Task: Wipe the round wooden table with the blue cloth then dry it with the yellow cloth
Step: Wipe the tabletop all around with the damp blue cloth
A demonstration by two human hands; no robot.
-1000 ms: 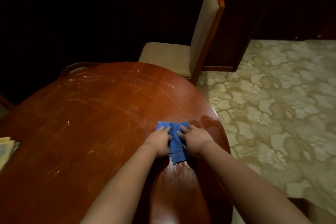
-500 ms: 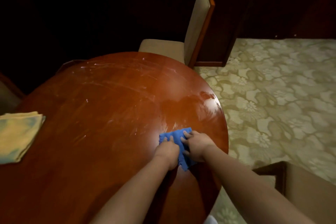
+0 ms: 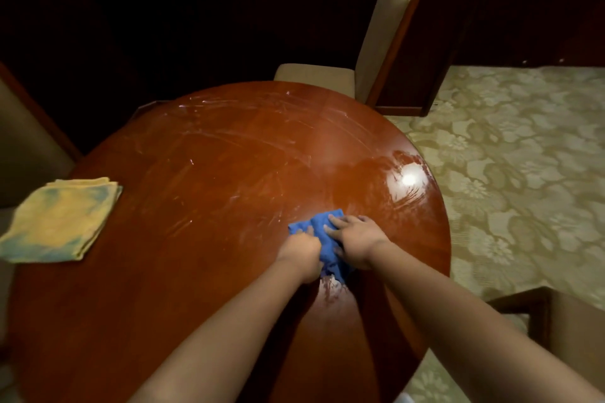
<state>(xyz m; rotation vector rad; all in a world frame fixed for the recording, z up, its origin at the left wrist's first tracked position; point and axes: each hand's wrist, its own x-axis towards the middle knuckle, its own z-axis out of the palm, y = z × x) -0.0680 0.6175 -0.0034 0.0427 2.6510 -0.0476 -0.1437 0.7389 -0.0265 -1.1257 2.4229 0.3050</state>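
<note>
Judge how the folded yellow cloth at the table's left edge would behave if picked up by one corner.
The yellow cloth lies as a stack of folded layers, so it would likely unfold and hang limp. It looks thin and soft, so probably light. On the glossy table it may slide easily if pushed rather than lifted.

blue cloth (image 3: pixel 322 232) pulled slightly nearer.

Both hands press the crumpled blue cloth (image 3: pixel 322 235) onto the round wooden worktop (image 3: pixel 203 206) toward its right side: the left hand (image 3: pixel 302 252) lies curled over the cloth's left part, the right hand (image 3: pixel 355 240) on its right part with fingers spread. A folded yellow cloth (image 3: pixel 62 219) lies at the worktop's left edge, well apart from them. A padded chair (image 3: pixel 376 39) stands beyond the far rim, on floral carpet (image 3: pixel 523 157).
</note>
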